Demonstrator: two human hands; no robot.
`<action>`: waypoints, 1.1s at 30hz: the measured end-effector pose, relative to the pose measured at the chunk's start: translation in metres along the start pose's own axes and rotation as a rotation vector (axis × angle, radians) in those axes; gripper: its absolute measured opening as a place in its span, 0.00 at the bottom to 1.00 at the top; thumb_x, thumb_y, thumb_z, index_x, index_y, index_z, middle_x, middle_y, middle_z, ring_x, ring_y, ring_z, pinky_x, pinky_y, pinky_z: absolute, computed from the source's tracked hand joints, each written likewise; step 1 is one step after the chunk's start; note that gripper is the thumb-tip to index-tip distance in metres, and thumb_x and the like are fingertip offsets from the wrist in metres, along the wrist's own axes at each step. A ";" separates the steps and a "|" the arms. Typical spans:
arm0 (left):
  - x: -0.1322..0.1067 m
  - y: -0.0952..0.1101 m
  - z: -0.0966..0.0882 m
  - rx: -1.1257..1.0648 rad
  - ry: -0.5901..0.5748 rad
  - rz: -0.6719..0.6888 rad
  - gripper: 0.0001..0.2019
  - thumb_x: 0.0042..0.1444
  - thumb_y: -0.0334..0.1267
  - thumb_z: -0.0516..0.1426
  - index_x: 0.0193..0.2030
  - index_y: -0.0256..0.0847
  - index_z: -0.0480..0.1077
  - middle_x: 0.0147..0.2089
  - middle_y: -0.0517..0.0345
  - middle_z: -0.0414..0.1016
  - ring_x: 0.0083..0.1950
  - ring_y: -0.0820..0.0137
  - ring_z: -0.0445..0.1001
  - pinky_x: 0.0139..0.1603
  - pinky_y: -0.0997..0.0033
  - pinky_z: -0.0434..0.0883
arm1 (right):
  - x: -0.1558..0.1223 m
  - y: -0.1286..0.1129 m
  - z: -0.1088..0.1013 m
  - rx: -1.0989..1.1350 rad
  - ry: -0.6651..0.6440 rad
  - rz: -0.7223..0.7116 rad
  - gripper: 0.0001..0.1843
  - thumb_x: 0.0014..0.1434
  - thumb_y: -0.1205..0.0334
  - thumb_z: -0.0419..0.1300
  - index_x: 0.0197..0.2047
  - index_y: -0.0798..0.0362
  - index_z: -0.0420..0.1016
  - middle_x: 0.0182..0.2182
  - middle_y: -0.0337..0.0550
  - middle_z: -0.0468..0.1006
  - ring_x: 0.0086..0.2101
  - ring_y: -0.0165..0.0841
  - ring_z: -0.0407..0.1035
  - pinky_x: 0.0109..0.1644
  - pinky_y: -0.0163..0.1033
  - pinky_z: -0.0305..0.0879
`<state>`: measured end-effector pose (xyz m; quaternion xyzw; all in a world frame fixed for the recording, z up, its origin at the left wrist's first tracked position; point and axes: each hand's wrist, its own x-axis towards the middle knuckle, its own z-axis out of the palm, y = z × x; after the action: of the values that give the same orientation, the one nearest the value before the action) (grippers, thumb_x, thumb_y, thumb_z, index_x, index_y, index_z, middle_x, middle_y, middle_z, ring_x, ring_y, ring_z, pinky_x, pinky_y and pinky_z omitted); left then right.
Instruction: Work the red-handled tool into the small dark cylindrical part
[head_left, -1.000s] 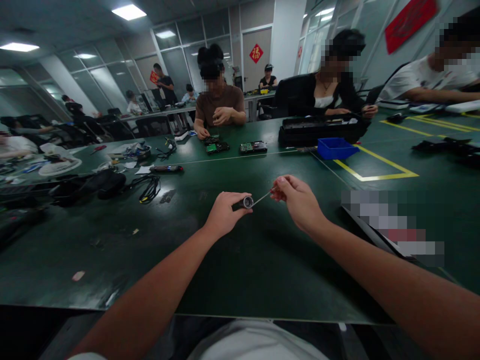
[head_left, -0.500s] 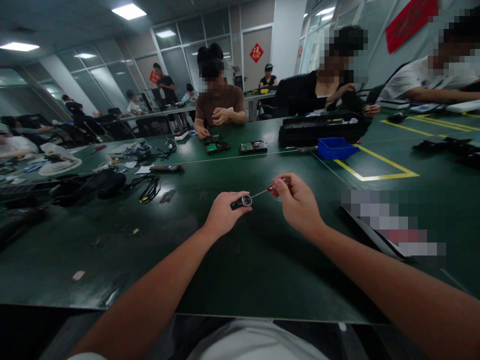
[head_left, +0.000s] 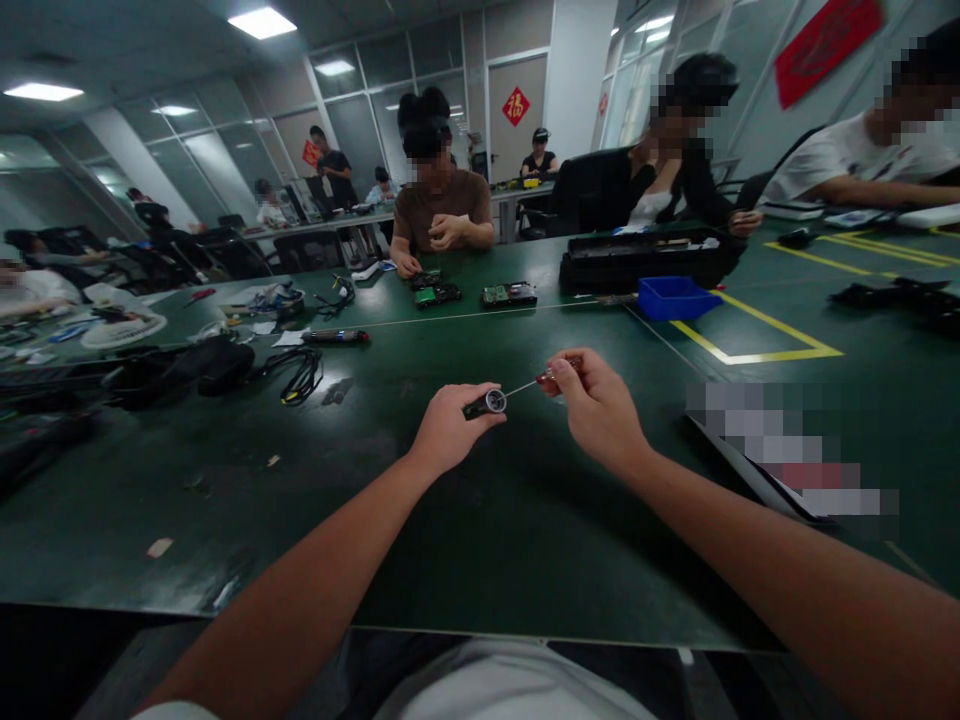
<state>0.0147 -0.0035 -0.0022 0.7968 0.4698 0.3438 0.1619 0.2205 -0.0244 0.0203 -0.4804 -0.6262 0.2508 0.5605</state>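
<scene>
Your right hand (head_left: 596,405) grips the screwdriver (head_left: 545,377), its red handle now exposed and shaft raised to the upper right rim of the tube (head_left: 486,403); this suggests a fresh working angle. Tip contact cannot be confirmed. Your left hand (head_left: 448,425) pinches the tube over the table (head_left: 480,560). One second earlier, the shaft ran lower, handle hidden by fingers.

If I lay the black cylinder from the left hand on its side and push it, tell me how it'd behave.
The black cylinder would probably roll, judging by its round end. It seems stiff, with no visible bend as the left hand grips it.
</scene>
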 end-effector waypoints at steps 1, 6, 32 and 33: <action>0.000 0.000 0.000 0.003 0.000 0.001 0.19 0.54 0.38 0.67 0.54 0.46 0.75 0.51 0.56 0.80 0.53 0.61 0.75 0.57 0.56 0.68 | 0.000 -0.002 -0.001 -0.038 -0.008 -0.013 0.12 0.67 0.52 0.54 0.40 0.50 0.71 0.31 0.41 0.79 0.31 0.34 0.73 0.36 0.41 0.67; 0.000 0.000 0.000 0.005 0.001 0.014 0.19 0.54 0.38 0.67 0.53 0.47 0.76 0.52 0.56 0.80 0.54 0.61 0.74 0.57 0.55 0.67 | -0.002 -0.010 -0.006 -0.244 -0.042 -0.094 0.13 0.64 0.50 0.58 0.36 0.51 0.74 0.24 0.38 0.76 0.24 0.33 0.70 0.29 0.39 0.59; -0.002 -0.003 0.002 0.000 -0.002 0.021 0.19 0.53 0.37 0.67 0.53 0.47 0.76 0.52 0.56 0.80 0.53 0.61 0.75 0.57 0.55 0.68 | 0.000 -0.011 -0.009 -0.342 -0.166 -0.135 0.18 0.69 0.51 0.48 0.38 0.49 0.75 0.27 0.40 0.78 0.26 0.34 0.69 0.30 0.40 0.57; -0.002 -0.003 0.002 -0.003 0.003 0.021 0.19 0.53 0.37 0.67 0.53 0.47 0.76 0.52 0.56 0.80 0.53 0.61 0.75 0.57 0.55 0.68 | 0.000 -0.011 -0.009 -0.351 -0.167 -0.142 0.18 0.69 0.51 0.48 0.38 0.49 0.76 0.27 0.41 0.78 0.26 0.34 0.69 0.30 0.40 0.57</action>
<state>0.0133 -0.0032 -0.0061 0.8008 0.4612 0.3475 0.1590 0.2253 -0.0312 0.0321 -0.5029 -0.7370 0.1364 0.4305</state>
